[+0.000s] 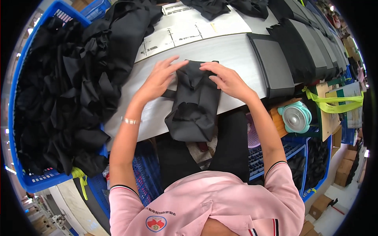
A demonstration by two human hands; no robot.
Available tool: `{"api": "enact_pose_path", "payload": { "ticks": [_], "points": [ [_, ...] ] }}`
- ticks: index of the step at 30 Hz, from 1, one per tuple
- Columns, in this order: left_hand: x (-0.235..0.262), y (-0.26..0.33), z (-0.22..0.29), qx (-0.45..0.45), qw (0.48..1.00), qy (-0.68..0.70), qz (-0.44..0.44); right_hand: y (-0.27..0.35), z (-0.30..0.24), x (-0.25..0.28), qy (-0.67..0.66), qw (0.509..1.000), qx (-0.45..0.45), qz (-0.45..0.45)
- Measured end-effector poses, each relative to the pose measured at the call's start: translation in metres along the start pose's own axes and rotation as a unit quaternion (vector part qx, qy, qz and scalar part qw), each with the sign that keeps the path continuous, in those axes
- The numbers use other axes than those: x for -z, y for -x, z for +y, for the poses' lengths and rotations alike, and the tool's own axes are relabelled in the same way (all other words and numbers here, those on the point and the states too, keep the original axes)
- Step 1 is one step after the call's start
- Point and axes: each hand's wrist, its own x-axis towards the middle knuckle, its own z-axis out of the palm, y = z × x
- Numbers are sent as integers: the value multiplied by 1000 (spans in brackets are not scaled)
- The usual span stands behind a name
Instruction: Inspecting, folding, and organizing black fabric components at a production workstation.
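Observation:
A black fabric piece (pixel 195 105) lies on the grey table (pixel 228 51) and hangs over its near edge toward my lap. My left hand (pixel 157 78) rests on its upper left corner, fingers spread and pressing the cloth. On the upper right corner my right hand (pixel 226 78) holds the folded top edge with thumb and fingers. Both hands sit at the far end of the piece, a short gap between them.
A blue crate (pixel 23 173) heaped with black fabric (pixel 67 90) stands at my left. Stacked black flat pieces (pixel 299 51) line the right side. Papers (pixel 189 29) lie at the table's far side. A small teal fan (pixel 296 117) and blue baskets (pixel 271 157) sit lower right.

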Motion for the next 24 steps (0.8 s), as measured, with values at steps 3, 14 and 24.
{"api": "enact_pose_path", "payload": {
  "ticks": [3, 14, 24],
  "points": [
    [-6, -36, -32, -71, 986, -116, -100, -18, 27, -1, 149, 982, 97, -63],
    [-6, -21, -22, 84, 959, 157, 222, -18, 34, 5, -481, 858, -178, 40],
    [-90, 6, 56, -132, 985, -23, 112, -27, 49, -30, -480, 865, -132, 62]
  ]
}}
